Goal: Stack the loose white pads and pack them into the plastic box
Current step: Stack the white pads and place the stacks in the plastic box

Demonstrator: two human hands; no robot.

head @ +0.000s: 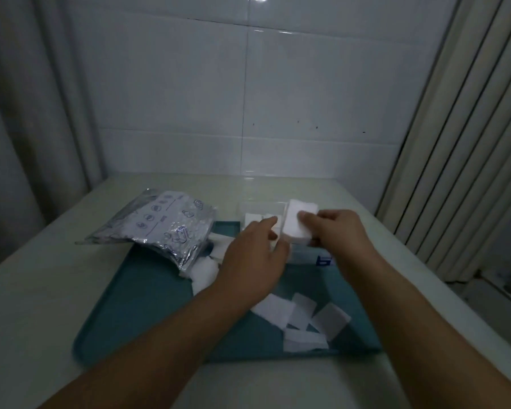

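head view: right hand pinches a stack of pads over the plastic box, partly filled. left hand, fingers extended, steadies it. loose pads remain on the tray.

So the stack of white pads is a neat, thick rectangular block, held up tilted right at the near right corner of the clear plastic box. That box sits at the far edge of the teal tray, and you can see a couple of white pads already lying inside it. The loose white pads are thin squares scattered and overlapping on the near right part of the tray, lying flat, a few more bunched at its left side
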